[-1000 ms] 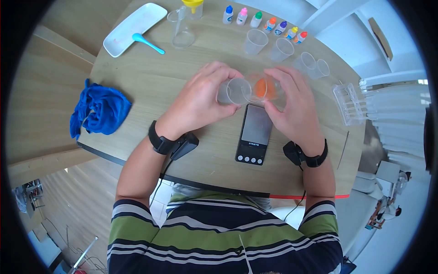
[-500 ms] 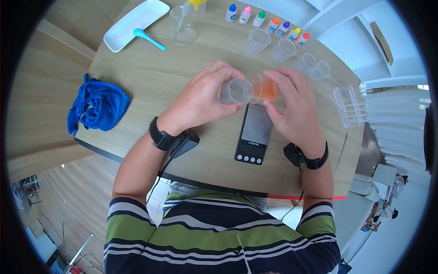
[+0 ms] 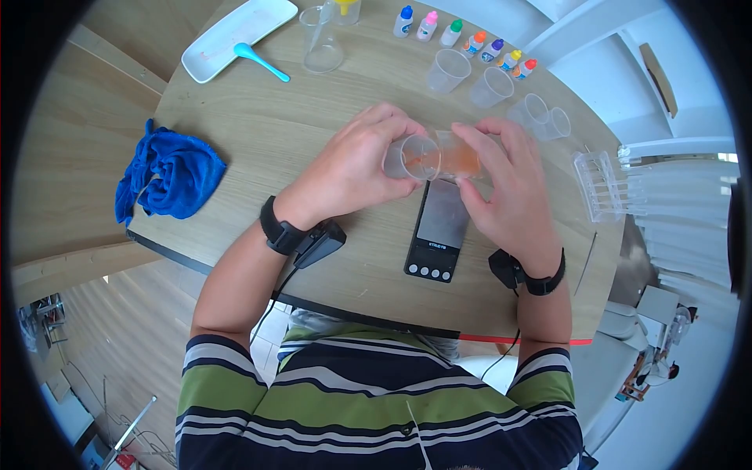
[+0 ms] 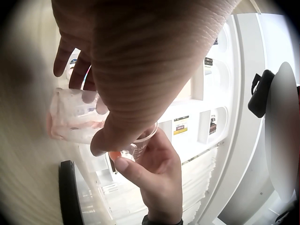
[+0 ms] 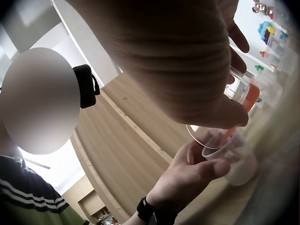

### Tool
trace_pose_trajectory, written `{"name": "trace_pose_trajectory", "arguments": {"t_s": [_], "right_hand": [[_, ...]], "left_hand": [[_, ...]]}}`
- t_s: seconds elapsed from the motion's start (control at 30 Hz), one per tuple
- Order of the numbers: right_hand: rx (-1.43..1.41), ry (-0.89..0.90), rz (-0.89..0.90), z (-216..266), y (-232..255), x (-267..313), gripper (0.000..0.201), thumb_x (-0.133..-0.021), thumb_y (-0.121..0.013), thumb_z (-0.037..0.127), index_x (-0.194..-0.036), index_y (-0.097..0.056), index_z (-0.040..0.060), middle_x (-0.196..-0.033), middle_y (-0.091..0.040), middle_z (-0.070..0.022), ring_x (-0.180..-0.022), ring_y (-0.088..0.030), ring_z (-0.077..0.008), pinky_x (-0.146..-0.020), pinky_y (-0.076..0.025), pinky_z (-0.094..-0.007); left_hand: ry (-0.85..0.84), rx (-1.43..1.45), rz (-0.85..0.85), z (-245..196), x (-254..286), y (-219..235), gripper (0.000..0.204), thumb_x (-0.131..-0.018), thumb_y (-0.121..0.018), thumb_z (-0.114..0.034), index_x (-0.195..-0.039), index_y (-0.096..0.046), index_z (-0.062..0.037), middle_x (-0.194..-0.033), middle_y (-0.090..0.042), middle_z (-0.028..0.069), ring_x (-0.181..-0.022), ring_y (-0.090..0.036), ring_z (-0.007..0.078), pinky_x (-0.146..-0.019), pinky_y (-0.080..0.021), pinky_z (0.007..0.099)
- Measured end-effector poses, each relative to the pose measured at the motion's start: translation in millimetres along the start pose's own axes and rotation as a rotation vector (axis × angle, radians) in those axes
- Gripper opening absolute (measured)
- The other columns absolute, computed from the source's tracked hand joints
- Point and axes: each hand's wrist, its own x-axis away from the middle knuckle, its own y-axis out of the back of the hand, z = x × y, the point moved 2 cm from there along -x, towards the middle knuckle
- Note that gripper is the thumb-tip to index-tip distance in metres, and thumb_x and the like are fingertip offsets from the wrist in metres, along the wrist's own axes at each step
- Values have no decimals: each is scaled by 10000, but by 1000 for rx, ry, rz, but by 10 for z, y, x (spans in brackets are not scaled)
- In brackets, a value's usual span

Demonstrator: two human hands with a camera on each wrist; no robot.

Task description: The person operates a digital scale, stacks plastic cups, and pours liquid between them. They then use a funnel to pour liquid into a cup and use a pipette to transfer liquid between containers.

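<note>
In the head view the left hand (image 3: pixel 354 160) grips a clear plastic cup (image 3: pixel 394 159) between thumb and fingers. The right hand (image 3: pixel 513 188) holds a second clear cup with orange liquid (image 3: pixel 460 159), tipped on its side so its rim overlaps the mouth of the left cup. In the right wrist view an orange stream (image 5: pixel 228 136) runs from the tilted cup into the left cup (image 5: pixel 241 164). The left wrist view shows pinkish liquid in the left cup (image 4: pixel 77 115). A black scale (image 3: pixel 439 227) lies below the two cups.
Small dropper bottles (image 3: pixel 451 33) stand in a row at the back, with several clear cups (image 3: pixel 449 72) before them. Back left are a white tray (image 3: pixel 211 59), blue spoon (image 3: pixel 262 63) and tall cup (image 3: pixel 323 51). A blue cloth (image 3: pixel 176 172) lies left, a clear rack (image 3: pixel 599 186) right.
The right cup has tipped further toward the left cup, and its orange liquid has spread to the rim. Orange now shows at the left cup's mouth. Both hands keep their grips.
</note>
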Motion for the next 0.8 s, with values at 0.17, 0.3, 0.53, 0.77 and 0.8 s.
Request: {"name": "trace_pose_trajectory", "arguments": {"t_s": [0.17,0.3,0.53,0.77,0.8], "right_hand": [[6,6,3,21,12,-7,652,-757,-797,14,-1389,-677,116,-1280,-610,-152,-1190,-611,-368,-1021,-497,-487],[15,25,-3,37,31,-10,660,-755,-799,15,-1397,-666,93,-1278,-612,-160,-1186,-609,-376,-1022,-494,-488],[-13,40,-18,58,56,-19,662,-757,-805,17,-1397,-639,59,-1271,-620,-170,-1176,-611,-384,-1019,-483,-488],[-14,73,-31,66,67,-25,657,-763,-809,20,-1396,-640,72,-1274,-633,-160,-1173,-619,-377,-1001,-485,-481],[-13,72,-30,70,67,-25,657,-763,-809,20,-1396,-640,72,-1274,-633,-160,-1173,-619,-377,-1001,-485,-481]], "left_hand": [[-14,14,-6,-6,7,-6,527,-779,-897,-95,-1263,-694,-42,-1229,-666,123,-1123,-658,319,-967,-556,399],[-21,18,-6,4,6,-13,519,-784,-895,-92,-1260,-696,-41,-1225,-664,123,-1119,-656,318,-965,-556,398],[-4,14,5,8,4,-15,505,-785,-893,-90,-1252,-703,-48,-1219,-663,120,-1105,-656,314,-956,-556,391],[1,30,-9,2,-6,-26,488,-761,-893,-125,-1206,-715,-31,-1136,-677,146,-1122,-644,372,-993,-535,437],[0,31,-9,-6,-9,-24,488,-761,-893,-125,-1206,-715,-31,-1136,-677,146,-1122,-644,372,-993,-535,437]]}}
